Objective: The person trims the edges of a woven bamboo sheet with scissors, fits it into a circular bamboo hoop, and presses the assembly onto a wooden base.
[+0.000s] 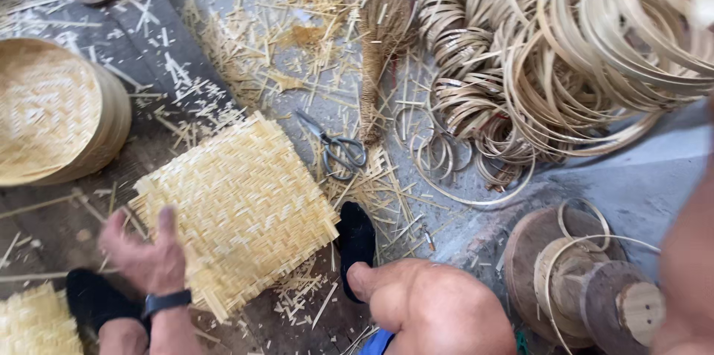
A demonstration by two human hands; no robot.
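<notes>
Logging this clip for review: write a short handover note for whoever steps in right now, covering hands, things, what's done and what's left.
Left hand: open, fingers on the lower left edge of the square woven mat, which lies on the ground; edges untrimmed.
Right hand: not in view; only a bare knee shows.
Scissors lie unused above the mat.
Done: stacked round woven trays at left; another mat bottom left.
Left: coiled bamboo hoops at upper right, none fitted to this mat.

The left hand (145, 251) is blurred; its fingertips can't be made out on the woven mat (238, 210). The right hand isn't seen, only an arm cut off at right edge. A second mat (33, 321) is cropped at lower left, the hoops (587, 50) at top right.
</notes>
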